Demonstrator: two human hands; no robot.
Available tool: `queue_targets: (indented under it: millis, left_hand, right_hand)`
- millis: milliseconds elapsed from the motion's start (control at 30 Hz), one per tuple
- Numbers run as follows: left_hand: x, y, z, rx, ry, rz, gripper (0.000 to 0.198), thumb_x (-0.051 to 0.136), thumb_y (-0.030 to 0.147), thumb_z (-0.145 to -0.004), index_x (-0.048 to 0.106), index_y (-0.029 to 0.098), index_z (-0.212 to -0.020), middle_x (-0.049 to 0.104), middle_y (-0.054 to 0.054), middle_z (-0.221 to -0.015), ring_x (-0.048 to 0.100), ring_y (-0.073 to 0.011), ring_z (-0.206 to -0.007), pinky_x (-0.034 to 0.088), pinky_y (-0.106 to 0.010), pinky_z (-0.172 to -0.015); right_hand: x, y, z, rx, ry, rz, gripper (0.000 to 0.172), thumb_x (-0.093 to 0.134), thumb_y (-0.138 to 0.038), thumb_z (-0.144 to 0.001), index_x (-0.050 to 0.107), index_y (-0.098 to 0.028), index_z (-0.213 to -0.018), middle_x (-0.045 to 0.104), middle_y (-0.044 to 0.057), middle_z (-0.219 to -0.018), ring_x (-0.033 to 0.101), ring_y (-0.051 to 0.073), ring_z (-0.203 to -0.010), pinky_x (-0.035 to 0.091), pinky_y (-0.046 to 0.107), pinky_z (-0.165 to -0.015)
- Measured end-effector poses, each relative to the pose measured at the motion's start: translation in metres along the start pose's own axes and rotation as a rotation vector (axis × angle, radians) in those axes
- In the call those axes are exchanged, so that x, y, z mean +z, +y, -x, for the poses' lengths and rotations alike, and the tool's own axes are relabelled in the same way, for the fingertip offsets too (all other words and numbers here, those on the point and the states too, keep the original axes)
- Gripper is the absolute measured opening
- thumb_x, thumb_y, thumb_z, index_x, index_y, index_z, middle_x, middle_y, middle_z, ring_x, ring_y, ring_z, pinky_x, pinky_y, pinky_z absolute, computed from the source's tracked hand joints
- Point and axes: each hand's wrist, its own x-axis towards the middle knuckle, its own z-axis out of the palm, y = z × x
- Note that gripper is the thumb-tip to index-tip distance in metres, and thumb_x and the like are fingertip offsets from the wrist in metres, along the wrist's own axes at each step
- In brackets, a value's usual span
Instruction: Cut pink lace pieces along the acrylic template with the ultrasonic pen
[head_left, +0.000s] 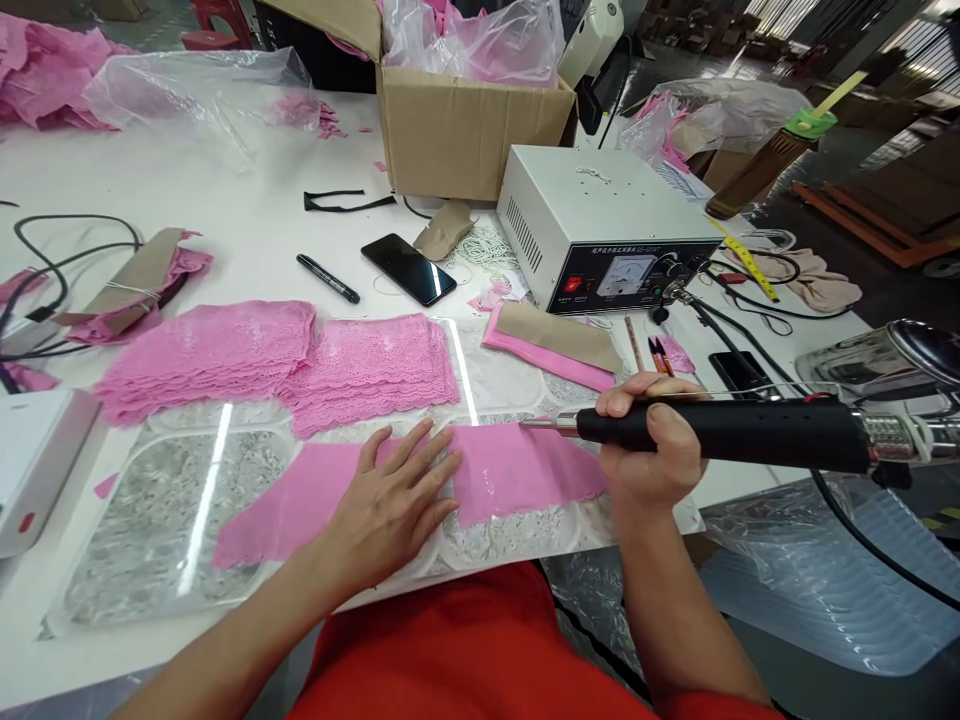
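My left hand (396, 497) lies flat with fingers spread on a long pink fabric strip (517, 470), pressing it onto a glass plate (187, 520) on the table. My right hand (649, 440) is wrapped round a black handheld cutting tool (735, 430). Its metal tip (541, 424) rests at the far edge of the strip, just right of my left fingers. A cable runs from the tool's rear off to the right.
Two stacks of pink lace (285, 360) lie behind the plate. A white control box (600, 225), a cardboard box (465, 120), a phone (409, 268), a pen (328, 278), a second phone (739, 372) and small snips (660, 355) stand around. Cables (45, 260) trail at the left.
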Motion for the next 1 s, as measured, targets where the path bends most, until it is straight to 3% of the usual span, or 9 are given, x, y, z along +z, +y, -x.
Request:
queue_targets:
  millis: [167, 400, 733, 1000]
  left_hand:
    - [0.002, 0.000, 0.001, -0.017, 0.006, 0.016, 0.032, 0.045, 0.033, -0.102, 0.063, 0.022, -0.125, 0.061, -0.008, -0.138, 0.052, -0.0290, -0.132, 0.027, -0.047, -0.112]
    - [0.002, 0.000, 0.001, -0.022, 0.010, 0.033, 0.033, 0.043, 0.032, -0.103, 0.063, 0.022, -0.127, 0.061, -0.008, -0.138, 0.051, -0.0294, -0.134, 0.027, -0.048, -0.112]
    - [0.002, -0.001, 0.000, -0.001, 0.043, 0.015, 0.034, 0.042, 0.034, -0.103, 0.062, 0.020, -0.127, 0.060, -0.007, -0.139, 0.051, -0.0302, -0.134, 0.024, -0.048, -0.114]
    - [0.005, -0.002, 0.002, -0.007, 0.056, 0.031, 0.034, 0.043, 0.032, -0.102, 0.060, 0.022, -0.130, 0.060, -0.008, -0.138, 0.050, -0.0316, -0.134, 0.024, -0.051, -0.115]
  right_hand:
    - [-0.001, -0.001, -0.002, -0.002, -0.020, 0.011, 0.010, 0.062, -0.023, -0.064, 0.056, -0.020, -0.071, 0.058, -0.003, -0.071, 0.053, 0.010, -0.052, 0.046, 0.028, -0.052]
    - [-0.020, -0.007, -0.017, -0.081, 0.125, 0.039, 0.013, 0.058, -0.026, -0.063, 0.049, -0.020, -0.070, 0.049, -0.003, -0.072, 0.049, 0.008, -0.052, 0.043, 0.026, -0.051]
    - [-0.024, -0.002, -0.015, -0.040, 0.123, 0.025, 0.013, 0.059, -0.026, -0.062, 0.051, -0.020, -0.071, 0.053, -0.004, -0.072, 0.049, 0.008, -0.051, 0.045, 0.026, -0.052]
    - [-0.021, 0.001, -0.016, -0.089, 0.073, 0.058, 0.011, 0.061, -0.025, -0.065, 0.052, -0.020, -0.072, 0.056, -0.003, -0.071, 0.052, 0.010, -0.052, 0.047, 0.028, -0.053]
